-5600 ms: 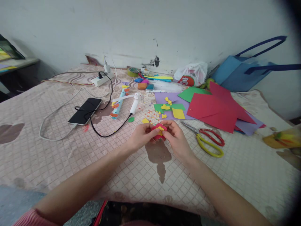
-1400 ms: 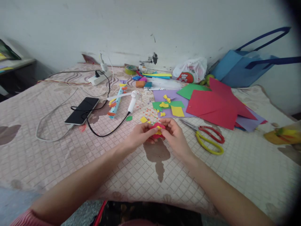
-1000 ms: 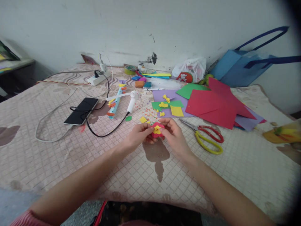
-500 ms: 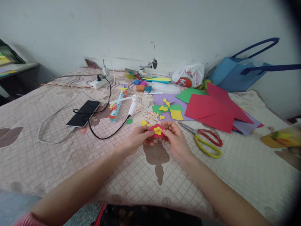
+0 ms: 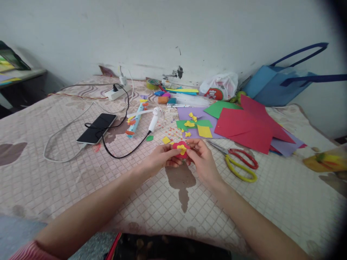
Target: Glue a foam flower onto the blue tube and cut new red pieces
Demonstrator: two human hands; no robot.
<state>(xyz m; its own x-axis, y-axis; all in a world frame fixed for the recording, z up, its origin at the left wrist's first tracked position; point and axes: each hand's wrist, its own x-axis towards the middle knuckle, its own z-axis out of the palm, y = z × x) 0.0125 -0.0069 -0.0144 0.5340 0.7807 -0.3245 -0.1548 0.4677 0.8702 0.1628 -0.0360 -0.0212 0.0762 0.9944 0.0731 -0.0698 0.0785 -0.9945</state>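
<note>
A red paper flower [image 5: 184, 144] with a smaller yellow flower on top is pinched between both hands, just above the tablecloth. My left hand [image 5: 164, 156] grips its left side, the thumb lying across the yellow part. On the right side my right hand [image 5: 202, 157] holds the edge, its thumb also pressed near the yellow centre. The fingers behind the flower are partly hidden. Scissors [image 5: 240, 164] with red and yellow handles lie right of my right hand. Beyond the hands are a yellow paper piece [image 5: 166, 139] and a green paper leaf [image 5: 149, 138].
A white corded hot glue gun [image 5: 154, 121] and a light-blue decorated strip [image 5: 137, 117] lie ahead on the left. Further left is a phone [image 5: 97, 128] with cables. Red sheets [image 5: 245, 126] and other coloured paper spread ahead right. A blue bag [image 5: 273, 85] stands against the wall.
The thumbs have shifted slightly on the flower, and the yellow part now looks more bent or covered under them. Both hands keep their hold; the view has moved slightly.
</note>
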